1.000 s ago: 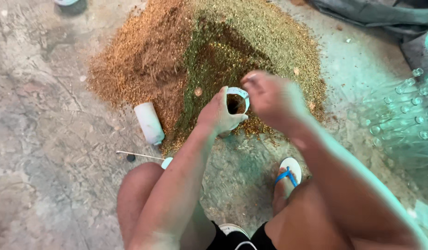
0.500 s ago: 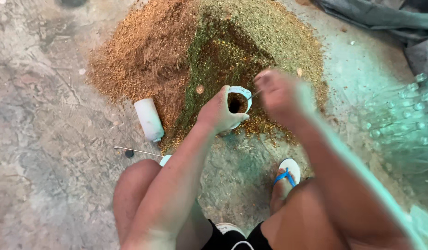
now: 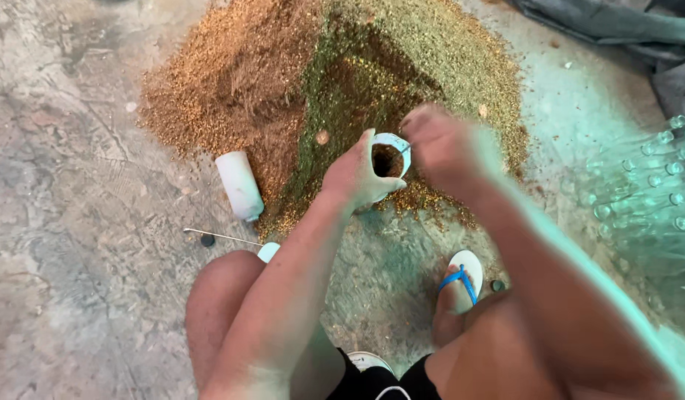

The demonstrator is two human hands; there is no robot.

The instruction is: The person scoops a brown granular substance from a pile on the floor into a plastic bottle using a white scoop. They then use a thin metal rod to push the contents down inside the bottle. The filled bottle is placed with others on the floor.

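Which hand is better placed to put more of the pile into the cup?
Probably the right hand: it hovers at the cup mouth beside the pile, while the left hand is wrapped around the cup.

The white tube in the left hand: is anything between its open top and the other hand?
Nothing visible. The left hand grips the white tube upright over the pile of grainy material; the right hand is blurred directly at the rim, fingers at the opening.

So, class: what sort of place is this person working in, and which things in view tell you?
Probably a rough floor-level workshop: bare stained concrete floor, a loose brown and green granular heap piled straight on it, and clear plastic bottles massed at the right.
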